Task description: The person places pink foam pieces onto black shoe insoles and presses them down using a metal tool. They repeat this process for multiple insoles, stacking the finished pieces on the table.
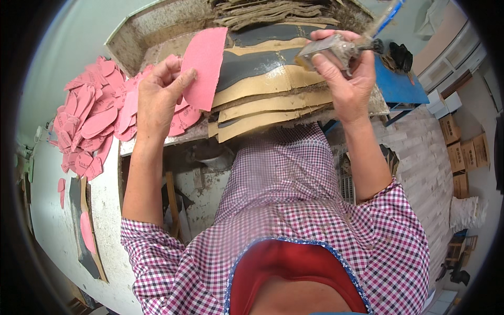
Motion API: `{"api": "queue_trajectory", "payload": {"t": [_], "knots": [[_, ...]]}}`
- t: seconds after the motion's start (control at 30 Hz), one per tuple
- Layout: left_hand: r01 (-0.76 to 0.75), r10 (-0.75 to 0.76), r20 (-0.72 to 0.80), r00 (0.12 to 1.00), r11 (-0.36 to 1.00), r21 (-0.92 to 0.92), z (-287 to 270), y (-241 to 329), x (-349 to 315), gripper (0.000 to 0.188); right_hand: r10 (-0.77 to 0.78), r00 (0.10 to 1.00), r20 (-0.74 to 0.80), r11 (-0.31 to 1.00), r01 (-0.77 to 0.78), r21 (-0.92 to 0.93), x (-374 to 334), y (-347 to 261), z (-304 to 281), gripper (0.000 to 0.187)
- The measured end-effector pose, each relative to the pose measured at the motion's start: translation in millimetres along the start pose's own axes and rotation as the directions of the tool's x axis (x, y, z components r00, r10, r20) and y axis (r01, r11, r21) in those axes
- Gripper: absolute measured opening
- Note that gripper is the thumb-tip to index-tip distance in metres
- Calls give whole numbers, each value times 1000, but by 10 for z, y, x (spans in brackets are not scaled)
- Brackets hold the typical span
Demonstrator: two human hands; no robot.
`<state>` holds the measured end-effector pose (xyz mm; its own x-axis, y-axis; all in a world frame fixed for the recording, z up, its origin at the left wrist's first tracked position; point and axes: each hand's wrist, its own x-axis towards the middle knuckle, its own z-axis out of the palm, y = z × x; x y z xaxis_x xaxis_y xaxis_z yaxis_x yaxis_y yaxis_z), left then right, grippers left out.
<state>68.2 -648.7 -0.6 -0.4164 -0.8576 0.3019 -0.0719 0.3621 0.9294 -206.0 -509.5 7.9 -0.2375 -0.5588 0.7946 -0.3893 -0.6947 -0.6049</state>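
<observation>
Between the thumb and fingers of my left hand (pixel 163 89) is a pink curved board piece (pixel 206 68), held upright by its left edge. My right hand (pixel 349 79) is wrapped round a grimy glue spray gun (pixel 336 55), whose blunt end points left over the work. Beneath both hands lie overlapping dark grey material pieces (pixel 252 65) with tan edges (pixel 273 86), reaching past the bench's front edge. A shiny wet-looking patch shows on one. Left of my left hand a large heap of pink cut pieces (pixel 92 113) covers the table corner.
A bench with a raised, dirt-crusted rim (pixel 152 31) holds stacked brown pieces (pixel 278 13) at its back. A blue hose (pixel 388 18) rises at upper right. The white table (pixel 58 231) bears a dark strip (pixel 84 231). A blue table (pixel 396 86) and cardboard boxes (pixel 467 152) stand right.
</observation>
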Motion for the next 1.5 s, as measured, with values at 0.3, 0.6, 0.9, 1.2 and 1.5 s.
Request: {"api": "queue_trajectory", "payload": {"t": [0.3, 0.6, 0.9, 1.2, 1.5], "knots": [[-53, 56, 33, 998, 996, -73, 79, 104, 177, 26, 95, 995, -35, 995, -95, -7, -228, 109, -108, 41], [-49, 46, 149, 988, 999, 18, 10, 333, 267, 25, 46, 997, -63, 997, -42, 66, -152, 65, 53, 43], [-168, 3, 543, 840, 953, 253, 795, 426, 644, 17, -7, 973, -229, 970, 62, 236, -151, -35, -341, 36], [-257, -27, 642, 766, 903, 345, 1235, 220, 931, 15, 93, 953, -290, 957, -5, 291, -281, -64, -500, 36], [-369, 8, 580, 814, 778, 508, 1342, 81, 901, 17, 123, 936, -329, 942, -5, 336, -342, 8, -537, 36]]}}
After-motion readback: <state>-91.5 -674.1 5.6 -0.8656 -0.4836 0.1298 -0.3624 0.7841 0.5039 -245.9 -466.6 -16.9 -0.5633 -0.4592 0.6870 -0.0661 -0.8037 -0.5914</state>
